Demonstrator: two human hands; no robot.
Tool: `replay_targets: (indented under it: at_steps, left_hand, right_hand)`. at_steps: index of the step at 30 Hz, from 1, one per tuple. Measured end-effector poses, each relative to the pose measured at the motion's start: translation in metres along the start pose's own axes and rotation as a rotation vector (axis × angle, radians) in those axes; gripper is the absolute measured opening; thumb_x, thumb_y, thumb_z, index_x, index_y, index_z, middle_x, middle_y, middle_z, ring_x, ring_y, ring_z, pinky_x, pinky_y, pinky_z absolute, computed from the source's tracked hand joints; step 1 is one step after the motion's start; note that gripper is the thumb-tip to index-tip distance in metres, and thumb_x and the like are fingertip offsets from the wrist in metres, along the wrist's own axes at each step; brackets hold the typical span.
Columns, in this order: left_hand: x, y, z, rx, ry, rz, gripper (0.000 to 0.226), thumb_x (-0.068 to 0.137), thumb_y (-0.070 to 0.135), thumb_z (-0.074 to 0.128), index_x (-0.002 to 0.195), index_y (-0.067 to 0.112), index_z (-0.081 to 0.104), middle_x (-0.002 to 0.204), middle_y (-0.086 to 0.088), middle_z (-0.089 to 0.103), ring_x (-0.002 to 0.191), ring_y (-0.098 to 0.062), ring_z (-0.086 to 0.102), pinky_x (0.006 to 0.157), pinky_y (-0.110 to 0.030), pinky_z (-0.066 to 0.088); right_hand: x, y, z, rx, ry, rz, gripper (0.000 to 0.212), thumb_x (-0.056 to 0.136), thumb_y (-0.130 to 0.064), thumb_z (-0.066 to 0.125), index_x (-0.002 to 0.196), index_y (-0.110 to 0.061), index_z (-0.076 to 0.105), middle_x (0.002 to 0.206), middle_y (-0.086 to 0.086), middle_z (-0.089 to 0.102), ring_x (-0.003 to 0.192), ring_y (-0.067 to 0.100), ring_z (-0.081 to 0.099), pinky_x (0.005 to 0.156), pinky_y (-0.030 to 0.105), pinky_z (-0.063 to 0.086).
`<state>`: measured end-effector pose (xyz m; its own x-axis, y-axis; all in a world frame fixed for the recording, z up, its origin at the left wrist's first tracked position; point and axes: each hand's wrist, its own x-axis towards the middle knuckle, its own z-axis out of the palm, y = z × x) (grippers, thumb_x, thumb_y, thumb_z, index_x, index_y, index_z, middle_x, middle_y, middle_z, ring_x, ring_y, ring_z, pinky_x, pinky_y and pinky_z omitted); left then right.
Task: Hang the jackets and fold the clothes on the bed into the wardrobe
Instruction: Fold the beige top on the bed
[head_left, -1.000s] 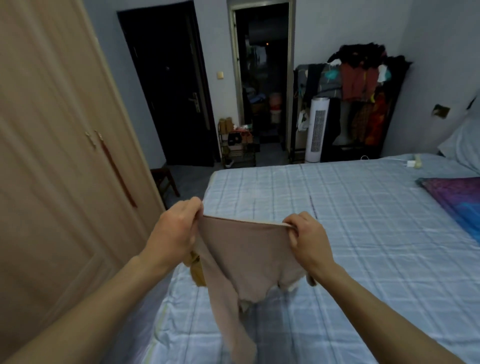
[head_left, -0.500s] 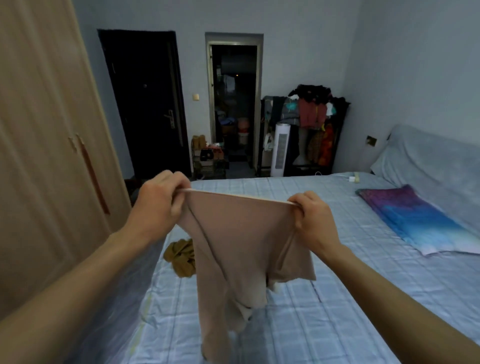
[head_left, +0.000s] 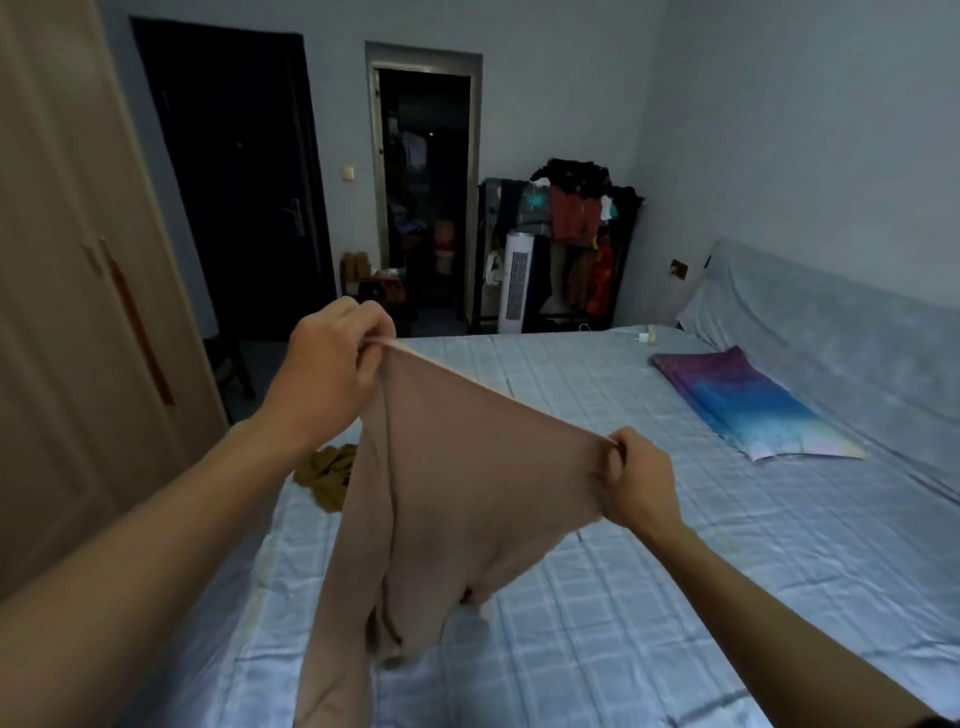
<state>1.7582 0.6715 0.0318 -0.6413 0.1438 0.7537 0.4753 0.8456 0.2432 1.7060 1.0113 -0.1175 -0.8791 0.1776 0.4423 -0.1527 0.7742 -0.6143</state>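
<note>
while both hands pinch its top edge, pink garment (head_left: 467, 488) hangs above bed (head_left: 727, 571).

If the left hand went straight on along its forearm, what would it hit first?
Nothing close: the left hand, pinching the pink garment, points over the foot corner of the bed. The low shelf by the doorway looks first in line, though depth is unclear.
</note>
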Motion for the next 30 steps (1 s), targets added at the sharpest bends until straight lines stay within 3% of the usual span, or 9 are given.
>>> replay_targets:
  at_steps: [4, 8, 13, 15, 19, 25, 30]
  left_hand:
    - [-0.001, 0.012, -0.008, 0.07, -0.003, 0.014, 0.019, 0.085, -0.006, 0.06, 0.089, 0.012, 0.062, 0.088, -0.003, 0.058, 0.078, -0.017, 0.054, 0.074, -0.024, 0.038]
    - [0.003, 0.031, -0.01, 0.125, 0.013, 0.042, 0.019, 0.084, -0.007, 0.063, 0.089, 0.012, 0.063, 0.087, -0.005, 0.06, 0.079, -0.022, 0.058, 0.072, -0.032, 0.044]
    - [0.008, 0.061, -0.003, 0.185, 0.028, 0.046, 0.016, 0.086, -0.004, 0.066, 0.092, 0.012, 0.065, 0.088, -0.006, 0.064, 0.08, -0.024, 0.061, 0.073, -0.036, 0.047]
    - [0.012, 0.075, 0.002, 0.206, 0.036, 0.049, 0.016, 0.086, -0.002, 0.066, 0.092, 0.013, 0.065, 0.089, -0.005, 0.064, 0.08, -0.024, 0.061, 0.073, -0.036, 0.048]
    - [0.017, 0.1, 0.006, 0.239, 0.094, 0.071, 0.014, 0.086, -0.003, 0.066, 0.094, 0.009, 0.066, 0.09, -0.01, 0.065, 0.08, -0.028, 0.062, 0.072, -0.038, 0.048]
    - [0.026, 0.118, 0.015, 0.29, 0.142, 0.114, 0.007, 0.091, 0.003, 0.063, 0.098, 0.004, 0.065, 0.092, -0.016, 0.065, 0.081, -0.032, 0.062, 0.073, -0.037, 0.045]
    - [0.029, 0.097, 0.046, 0.289, 0.104, 0.09, 0.005, 0.092, 0.006, 0.063, 0.097, 0.007, 0.064, 0.091, -0.013, 0.064, 0.081, -0.029, 0.06, 0.072, -0.037, 0.044]
  right_hand:
    - [0.006, -0.008, -0.031, 0.137, 0.1, -0.038, 0.016, 0.101, -0.015, 0.045, 0.087, -0.019, 0.054, 0.067, -0.002, 0.058, 0.061, 0.012, 0.054, 0.051, 0.025, 0.033]
    - [0.02, -0.003, -0.077, 0.125, 0.103, -0.169, 0.014, 0.101, -0.018, 0.049, 0.09, -0.02, 0.057, 0.068, -0.006, 0.057, 0.062, 0.002, 0.052, 0.053, 0.017, 0.034]
    - [0.04, 0.022, -0.135, -0.056, -0.017, -0.377, 0.014, 0.096, -0.023, 0.058, 0.085, -0.016, 0.062, 0.068, -0.002, 0.06, 0.065, 0.016, 0.056, 0.059, 0.031, 0.036]
    - [0.045, 0.033, -0.153, -0.07, -0.01, -0.422, 0.017, 0.096, -0.027, 0.059, 0.083, -0.016, 0.062, 0.066, -0.003, 0.059, 0.064, 0.016, 0.056, 0.059, 0.033, 0.041]
    - [0.05, 0.05, -0.184, -0.096, 0.06, -0.506, 0.025, 0.095, -0.028, 0.06, 0.074, -0.016, 0.054, 0.062, -0.005, 0.052, 0.058, 0.016, 0.049, 0.057, 0.033, 0.035]
    - [0.062, 0.064, -0.208, -0.097, 0.13, -0.553, 0.028, 0.096, -0.03, 0.057, 0.073, -0.016, 0.051, 0.064, -0.001, 0.054, 0.06, 0.019, 0.051, 0.06, 0.04, 0.046]
    - [0.081, 0.078, -0.191, -0.134, 0.092, -0.525, 0.029, 0.096, -0.036, 0.053, 0.075, -0.016, 0.053, 0.065, 0.0, 0.057, 0.061, 0.02, 0.053, 0.061, 0.042, 0.047]
